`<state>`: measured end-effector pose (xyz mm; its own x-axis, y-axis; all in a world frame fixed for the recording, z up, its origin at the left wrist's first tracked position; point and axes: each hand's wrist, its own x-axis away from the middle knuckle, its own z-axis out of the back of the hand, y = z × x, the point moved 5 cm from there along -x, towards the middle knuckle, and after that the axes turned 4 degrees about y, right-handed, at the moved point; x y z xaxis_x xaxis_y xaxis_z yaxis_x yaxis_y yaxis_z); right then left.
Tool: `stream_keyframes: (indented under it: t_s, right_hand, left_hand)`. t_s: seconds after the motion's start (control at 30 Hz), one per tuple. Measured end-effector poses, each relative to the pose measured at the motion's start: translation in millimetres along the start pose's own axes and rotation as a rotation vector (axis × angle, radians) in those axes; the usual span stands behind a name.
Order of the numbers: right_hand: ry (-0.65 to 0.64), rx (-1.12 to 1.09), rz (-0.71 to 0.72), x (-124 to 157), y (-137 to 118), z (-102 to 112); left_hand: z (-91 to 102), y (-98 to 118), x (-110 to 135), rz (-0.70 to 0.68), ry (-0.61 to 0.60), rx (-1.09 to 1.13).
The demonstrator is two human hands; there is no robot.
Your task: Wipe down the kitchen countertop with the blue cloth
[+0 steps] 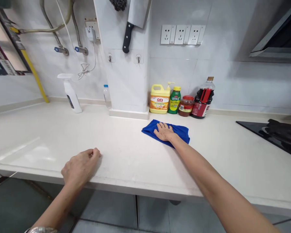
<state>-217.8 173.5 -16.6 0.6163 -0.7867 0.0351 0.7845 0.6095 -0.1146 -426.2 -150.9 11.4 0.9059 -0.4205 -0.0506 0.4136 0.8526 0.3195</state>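
Observation:
My right hand (163, 131) lies flat, fingers stretched out, on a folded blue cloth (180, 131) on the white countertop (126, 152), reaching far toward the back wall. My left hand (80, 166) rests near the counter's front edge, its fingers curled under in a loose fist with nothing visible in it.
Behind the cloth stand a yellow detergent jug (159, 99), a green bottle (174, 100), a red-lidded jar (186, 105) and a dark sauce bottle (203, 98). A white spray bottle (70, 92) stands at left. A black stove (276, 134) is at right; a cleaver (133, 22) hangs above.

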Motion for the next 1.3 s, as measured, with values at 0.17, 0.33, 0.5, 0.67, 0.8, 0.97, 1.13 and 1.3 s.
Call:
stream_keyframes:
  t_s: [0.17,0.33,0.5,0.67,0.8,0.97,1.13,1.3]
  right_hand:
    - [0.021,-0.017,-0.008,-10.3,-0.1,-0.3]
    - [0.029,-0.007,0.004,4.6,-4.8,0.1]
    - [0.017,0.010,0.063,39.9,-11.6,1.9]
    - [0.019,-0.007,0.158,87.2,-19.6,1.1]
    - [0.022,-0.050,0.250,127.8,-28.3,0.1]
    - [0.018,-0.123,0.317,167.2,-36.2,0.7]
    - [0.014,-0.185,0.368,178.9,-38.8,1.7]
    - [0.020,-0.197,0.426,175.2,-35.1,2.5]
  left_hand:
    - [0.9,-1.3,0.6,0.004,0.017,0.004]
    - [3.1,-0.4,3.9,0.003,0.021,0.036]
    - [4.5,0.4,3.7,0.003,0.038,0.044]
    - [4.9,-0.1,4.7,-0.002,0.048,0.085]
    - [4.9,-0.2,7.2,0.013,0.045,0.097]
    - [8.0,2.6,14.3,0.009,0.049,0.044]
    - [20.1,45.7,42.6,-0.196,0.138,0.211]
    - [4.3,148.9,104.1,-0.763,0.050,0.413]
